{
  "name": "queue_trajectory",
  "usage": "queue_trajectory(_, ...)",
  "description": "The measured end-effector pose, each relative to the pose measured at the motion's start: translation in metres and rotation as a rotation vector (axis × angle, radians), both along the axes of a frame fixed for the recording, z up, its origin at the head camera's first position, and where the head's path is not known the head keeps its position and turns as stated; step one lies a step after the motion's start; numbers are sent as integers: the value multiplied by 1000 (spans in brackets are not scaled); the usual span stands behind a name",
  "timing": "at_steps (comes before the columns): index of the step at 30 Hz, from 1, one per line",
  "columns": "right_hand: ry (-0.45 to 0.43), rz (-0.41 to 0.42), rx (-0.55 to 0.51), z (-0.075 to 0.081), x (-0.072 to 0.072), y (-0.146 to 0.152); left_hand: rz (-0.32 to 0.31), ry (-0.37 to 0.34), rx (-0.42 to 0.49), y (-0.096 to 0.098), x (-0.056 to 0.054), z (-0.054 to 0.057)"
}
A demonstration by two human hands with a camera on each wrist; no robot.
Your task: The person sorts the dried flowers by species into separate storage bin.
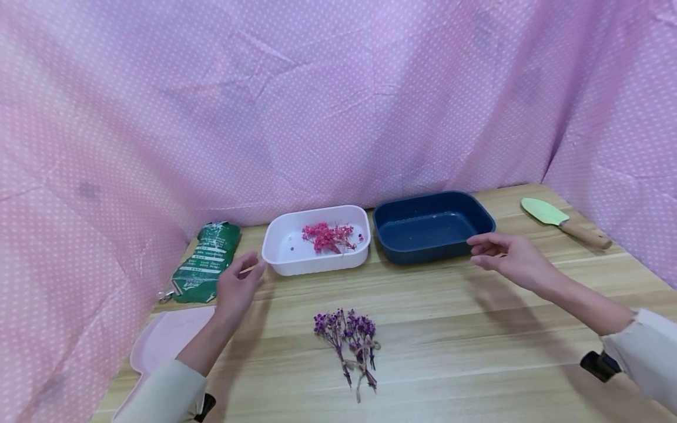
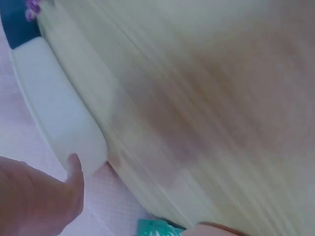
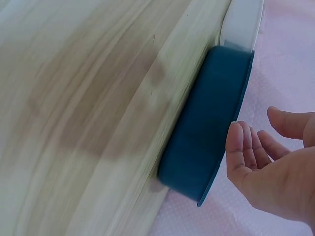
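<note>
Left hand [image 1: 236, 288] grip relaxed, holding nothing, just left of the white tray [image 1: 282, 265]. Right hand [image 1: 510, 257] grip loose, holding nothing, near the right front corner of the blue tray [image 1: 423, 254], which sits right beside the white tray. Purple flowers [image 1: 351, 341] on bench [image 1: 449, 329], in front of the white tray.

left grip [image 1: 238, 288] relaxed, empty; right grip [image 1: 502, 255] likewise

Bright, even, soft light, faint shadows of both arms on the table [image 1: 476, 329], curtain [image 1: 338, 88] bowed at head-view edges, both wrist views motion-blurred.
</note>
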State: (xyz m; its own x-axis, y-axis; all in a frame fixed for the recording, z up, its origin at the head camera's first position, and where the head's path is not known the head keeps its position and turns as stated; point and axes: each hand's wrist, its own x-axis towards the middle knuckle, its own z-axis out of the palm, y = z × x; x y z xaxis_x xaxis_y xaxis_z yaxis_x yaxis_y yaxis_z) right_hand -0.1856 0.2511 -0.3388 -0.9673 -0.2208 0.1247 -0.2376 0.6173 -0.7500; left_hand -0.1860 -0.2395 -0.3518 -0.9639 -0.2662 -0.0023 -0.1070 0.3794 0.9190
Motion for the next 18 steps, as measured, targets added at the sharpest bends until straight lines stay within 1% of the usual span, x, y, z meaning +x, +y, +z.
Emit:
queue_trajectory(2, 6, -8, 9, 1, -1, 5, -6, -29, 32, 4, 8, 2)
queue_trajectory(4, 20, -17, 22, 1, -2, 9, -18, -75, 58, 7, 17, 4)
queue_trajectory(6, 31, -26, 24, 2, -3, 12, -28, -119, 92, 12, 25, 5)
queue_trajectory(9, 53, -44, 33, 1, -6, 18, -45, -179, 105, 14, 35, 4)
queue_trajectory(13, 106, -69, 27, -1, -11, 27, -48, -229, 141, 14, 48, 1)
queue_trajectory(18, 179, -146, 28, -2, -20, 37, -35, -267, 211, 14, 60, -3)
